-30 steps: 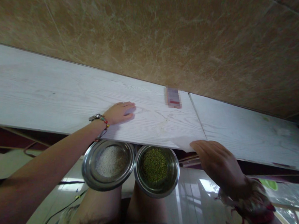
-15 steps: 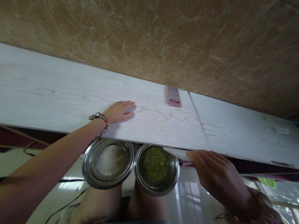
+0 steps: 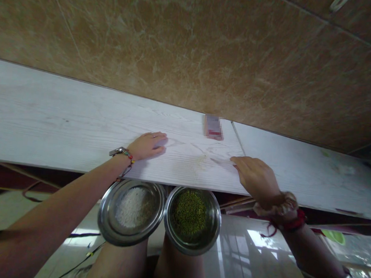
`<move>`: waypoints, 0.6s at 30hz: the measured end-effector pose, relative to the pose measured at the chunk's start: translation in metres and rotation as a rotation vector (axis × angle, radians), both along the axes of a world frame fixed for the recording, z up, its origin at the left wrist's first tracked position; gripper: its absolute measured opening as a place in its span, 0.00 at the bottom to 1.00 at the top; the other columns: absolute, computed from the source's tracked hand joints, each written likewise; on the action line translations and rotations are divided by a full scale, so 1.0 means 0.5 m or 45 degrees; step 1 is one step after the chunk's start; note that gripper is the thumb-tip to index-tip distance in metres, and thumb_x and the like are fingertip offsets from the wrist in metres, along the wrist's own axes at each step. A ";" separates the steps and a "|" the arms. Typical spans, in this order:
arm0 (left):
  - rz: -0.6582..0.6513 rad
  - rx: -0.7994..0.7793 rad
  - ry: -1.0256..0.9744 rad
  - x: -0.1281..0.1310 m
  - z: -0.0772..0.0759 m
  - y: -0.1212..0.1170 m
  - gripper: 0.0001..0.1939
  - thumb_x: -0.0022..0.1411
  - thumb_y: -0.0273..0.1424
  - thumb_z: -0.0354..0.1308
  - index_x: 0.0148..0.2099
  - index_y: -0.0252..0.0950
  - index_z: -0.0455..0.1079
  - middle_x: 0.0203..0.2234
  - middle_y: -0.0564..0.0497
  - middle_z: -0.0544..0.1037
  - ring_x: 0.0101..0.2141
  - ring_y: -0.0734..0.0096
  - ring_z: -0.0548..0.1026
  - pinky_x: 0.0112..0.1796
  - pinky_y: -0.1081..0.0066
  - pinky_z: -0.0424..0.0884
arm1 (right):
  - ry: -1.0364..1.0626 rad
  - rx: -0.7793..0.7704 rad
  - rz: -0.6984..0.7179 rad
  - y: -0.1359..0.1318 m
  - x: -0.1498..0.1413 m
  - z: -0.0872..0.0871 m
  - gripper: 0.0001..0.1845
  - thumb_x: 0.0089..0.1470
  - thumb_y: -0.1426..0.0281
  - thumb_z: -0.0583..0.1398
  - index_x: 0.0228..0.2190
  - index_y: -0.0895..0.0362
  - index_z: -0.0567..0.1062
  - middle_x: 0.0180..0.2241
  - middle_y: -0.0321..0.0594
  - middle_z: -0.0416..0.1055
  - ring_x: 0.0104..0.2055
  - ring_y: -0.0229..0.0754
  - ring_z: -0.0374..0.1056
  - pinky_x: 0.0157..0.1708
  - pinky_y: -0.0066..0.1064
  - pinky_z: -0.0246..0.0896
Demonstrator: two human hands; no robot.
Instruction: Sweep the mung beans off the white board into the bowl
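Observation:
My left hand (image 3: 147, 146) lies flat on the white wood-grain tabletop (image 3: 88, 123), fingers stretched out and nothing in it. Between the fingers of my right hand (image 3: 255, 175) is a thin whitish flat piece (image 3: 221, 161), pinched at its right end; its exact kind is unclear. The piece is at the tabletop, near some small pale crumbs (image 3: 202, 159). Below the table edge, a steel bowl of green mung beans (image 3: 190, 212) rests above my right leg. Beside it on the left, another steel bowl holds white grains (image 3: 132, 207) that look like rice.
A small blurred-out box-like object (image 3: 214, 127) sits at the back of the table against the brown marbled wall (image 3: 167, 40). A seam crosses the tabletop right of it. At lower right is a light-green basin (image 3: 334, 237); a black cord (image 3: 80, 262) hangs at lower left.
My right hand has moved up with the thin whitish piece, from the rim of the mung bean bowl to over the tabletop. My left hand stays flat in place.

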State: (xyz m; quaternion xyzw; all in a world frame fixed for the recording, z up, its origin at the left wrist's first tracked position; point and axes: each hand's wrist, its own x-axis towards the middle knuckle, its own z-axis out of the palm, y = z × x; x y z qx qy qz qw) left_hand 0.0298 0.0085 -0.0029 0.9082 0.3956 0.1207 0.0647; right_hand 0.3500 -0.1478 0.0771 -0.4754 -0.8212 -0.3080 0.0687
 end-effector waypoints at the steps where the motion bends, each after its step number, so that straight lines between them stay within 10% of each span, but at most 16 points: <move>1: 0.002 -0.003 0.004 0.000 0.001 0.000 0.25 0.63 0.41 0.44 0.58 0.38 0.64 0.58 0.47 0.67 0.58 0.60 0.63 0.58 0.60 0.58 | -0.003 -0.013 0.002 0.012 -0.002 -0.003 0.16 0.54 0.82 0.52 0.37 0.60 0.77 0.32 0.44 0.78 0.32 0.42 0.70 0.33 0.32 0.61; 18: 0.006 -0.005 0.010 0.000 0.002 -0.001 0.25 0.63 0.41 0.44 0.58 0.37 0.64 0.59 0.46 0.67 0.58 0.61 0.63 0.58 0.60 0.58 | -0.020 -0.070 0.033 0.024 -0.009 0.000 0.18 0.50 0.84 0.51 0.34 0.59 0.77 0.31 0.44 0.77 0.32 0.43 0.69 0.34 0.33 0.60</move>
